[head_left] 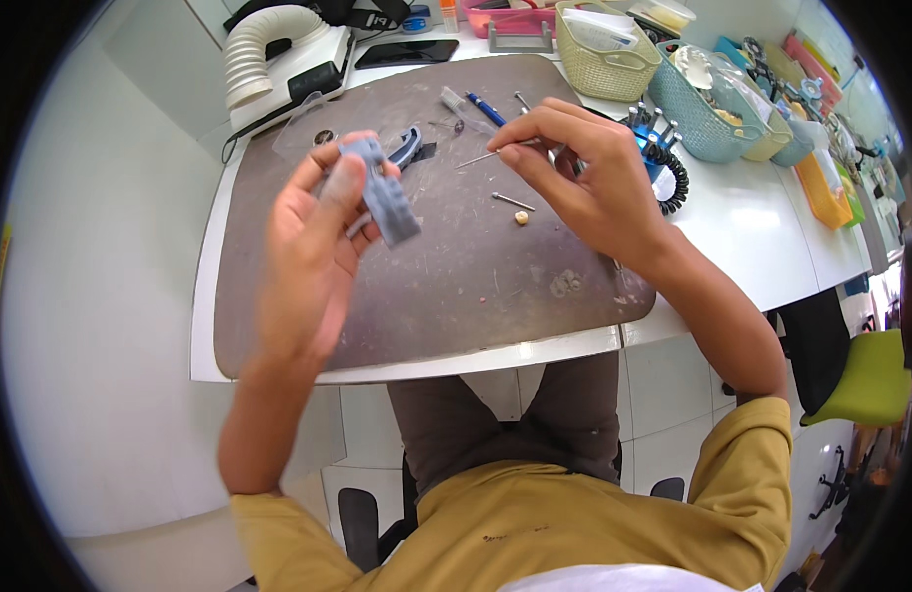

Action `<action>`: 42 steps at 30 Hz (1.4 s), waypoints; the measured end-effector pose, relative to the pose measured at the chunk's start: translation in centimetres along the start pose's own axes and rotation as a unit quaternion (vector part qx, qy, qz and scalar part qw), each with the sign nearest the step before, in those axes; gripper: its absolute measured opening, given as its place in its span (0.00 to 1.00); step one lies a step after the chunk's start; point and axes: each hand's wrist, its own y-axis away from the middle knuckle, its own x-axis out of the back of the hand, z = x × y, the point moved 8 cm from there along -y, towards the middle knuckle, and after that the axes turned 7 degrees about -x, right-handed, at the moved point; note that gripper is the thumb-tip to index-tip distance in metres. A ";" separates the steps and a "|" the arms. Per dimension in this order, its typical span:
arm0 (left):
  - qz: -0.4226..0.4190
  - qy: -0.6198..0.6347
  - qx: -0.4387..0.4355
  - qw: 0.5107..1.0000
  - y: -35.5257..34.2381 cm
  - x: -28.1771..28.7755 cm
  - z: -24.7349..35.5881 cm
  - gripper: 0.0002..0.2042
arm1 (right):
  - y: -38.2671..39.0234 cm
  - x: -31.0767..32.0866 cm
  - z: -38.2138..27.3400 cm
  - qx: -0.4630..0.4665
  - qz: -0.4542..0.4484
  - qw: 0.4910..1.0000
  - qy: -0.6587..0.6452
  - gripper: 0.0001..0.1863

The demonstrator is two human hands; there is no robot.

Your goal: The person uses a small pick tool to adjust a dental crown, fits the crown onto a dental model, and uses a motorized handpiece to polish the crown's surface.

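Observation:
My left hand, a little blurred, is closed around a grey-blue dental model held above the brown mat. In my right hand, a thin metal instrument is pinched between thumb and fingers, its slim tip pointing left toward the model. Between the hands, a small tooth-coloured crown lies on the mat beside a short metal pin. Another grey-blue piece, curved like an arch, rests behind my left hand. Farther back are a blue pen and a clear tube.
The brown mat covers much of the white table. A white machine with a ribbed hose and a black phone stand at the back. Baskets line the back right. Near my right wrist are a blue tool holder and a coiled black cord.

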 end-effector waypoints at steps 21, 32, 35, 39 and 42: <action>-0.115 -0.127 -0.026 0.985 -2.1 -1.5 -4.7 0.16 | 1.4 -1.8 0.8 0.027 -0.206 0.960 0.188 0.05; -0.152 -0.106 0.028 0.982 -1.1 -2.5 -5.9 0.19 | 1.6 -2.0 2.7 -0.226 -0.138 0.940 -0.215 0.06; -0.153 -0.093 0.026 0.984 -1.0 -2.8 -5.7 0.19 | 1.8 -2.2 2.5 -0.244 -0.172 0.933 -0.202 0.08; -0.144 -0.088 0.045 0.985 -0.8 -2.7 -6.3 0.18 | 1.9 -2.4 3.4 -0.270 -0.162 0.926 -0.209 0.07; -0.149 -0.094 0.041 0.984 -0.8 -3.1 -5.6 0.18 | 1.9 -2.9 3.9 -0.284 -0.201 0.898 -0.269 0.08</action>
